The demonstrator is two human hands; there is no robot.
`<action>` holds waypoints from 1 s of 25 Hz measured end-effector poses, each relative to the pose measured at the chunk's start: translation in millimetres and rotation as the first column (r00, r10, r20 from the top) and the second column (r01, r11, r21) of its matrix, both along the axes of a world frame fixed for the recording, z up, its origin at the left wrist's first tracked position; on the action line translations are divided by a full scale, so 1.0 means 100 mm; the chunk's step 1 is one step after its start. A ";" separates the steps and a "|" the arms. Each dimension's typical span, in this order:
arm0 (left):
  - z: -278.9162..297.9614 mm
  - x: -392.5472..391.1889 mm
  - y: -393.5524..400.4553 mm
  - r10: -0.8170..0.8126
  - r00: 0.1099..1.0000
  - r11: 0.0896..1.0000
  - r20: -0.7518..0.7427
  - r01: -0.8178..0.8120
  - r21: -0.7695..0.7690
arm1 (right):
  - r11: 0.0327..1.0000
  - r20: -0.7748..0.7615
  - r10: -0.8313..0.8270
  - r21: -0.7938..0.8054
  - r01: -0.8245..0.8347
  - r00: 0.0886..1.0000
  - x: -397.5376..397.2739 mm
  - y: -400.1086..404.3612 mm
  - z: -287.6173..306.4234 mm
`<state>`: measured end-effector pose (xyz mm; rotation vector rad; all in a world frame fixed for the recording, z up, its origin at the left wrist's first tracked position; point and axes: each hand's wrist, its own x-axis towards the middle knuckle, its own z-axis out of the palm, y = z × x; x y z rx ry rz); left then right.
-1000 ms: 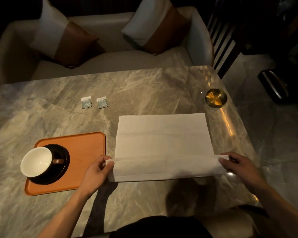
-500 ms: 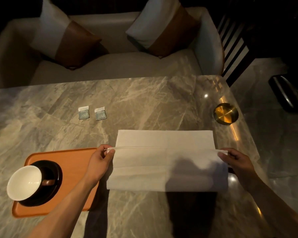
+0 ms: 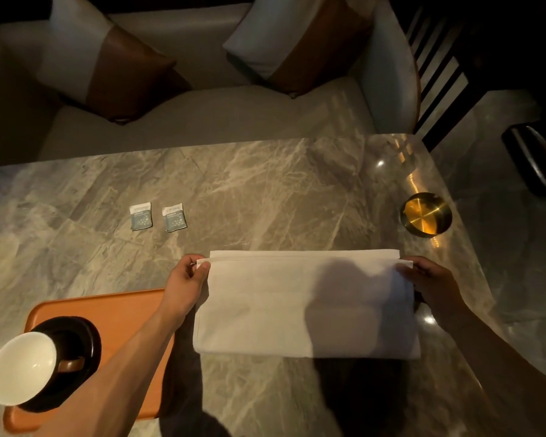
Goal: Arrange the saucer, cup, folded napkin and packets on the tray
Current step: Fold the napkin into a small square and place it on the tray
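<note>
A white napkin (image 3: pixel 281 310) lies folded in half on the marble table, its upper layer almost meeting the far edge. My left hand (image 3: pixel 183 282) pinches that layer's far left corner. My right hand (image 3: pixel 429 282) pinches the far right corner. An orange tray (image 3: pixel 117 310) sits at the near left, partly under my left forearm. On it rests a black saucer (image 3: pixel 82 329) carrying a white cup (image 3: pixel 21 367) with a brown handle. Two small blue-and-white packets (image 3: pixel 141 216) (image 3: pixel 174 217) lie side by side beyond the tray on the bare table.
A round brass dish (image 3: pixel 426 214) stands near the table's right edge. Behind the table is a pale sofa (image 3: pixel 202 121) with two white-and-brown cushions. Dark furniture and tiled floor lie off to the right.
Both hands carried the napkin's near edge away from me and over, from near the front to the far edge, folding it in half. The camera view tilted downward.
</note>
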<state>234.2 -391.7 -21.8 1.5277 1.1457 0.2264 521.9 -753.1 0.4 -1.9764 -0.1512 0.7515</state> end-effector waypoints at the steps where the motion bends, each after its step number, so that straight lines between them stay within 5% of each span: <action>1: -0.03 0.05 0.02 0.003 1.000 1.000 -0.008 -0.003 0.017 | 1.000 0.014 0.010 -0.016 -0.010 1.000 0.03 0.03 -0.01; 10: -0.21 0.22 0.13 -0.019 0.979 0.975 -0.203 0.063 0.214 | 0.961 0.221 0.049 -0.277 0.014 0.974 0.15 0.24 -0.24; 20: -0.20 0.27 0.15 -0.053 0.925 0.924 -0.377 0.188 0.333 | 0.936 0.219 0.067 -0.352 0.015 0.973 0.23 0.28 -0.34; 25: -0.18 0.29 0.17 -0.077 0.899 0.896 -0.432 0.252 0.366 | 0.910 0.365 0.130 -0.413 0.035 0.922 0.21 0.35 -0.33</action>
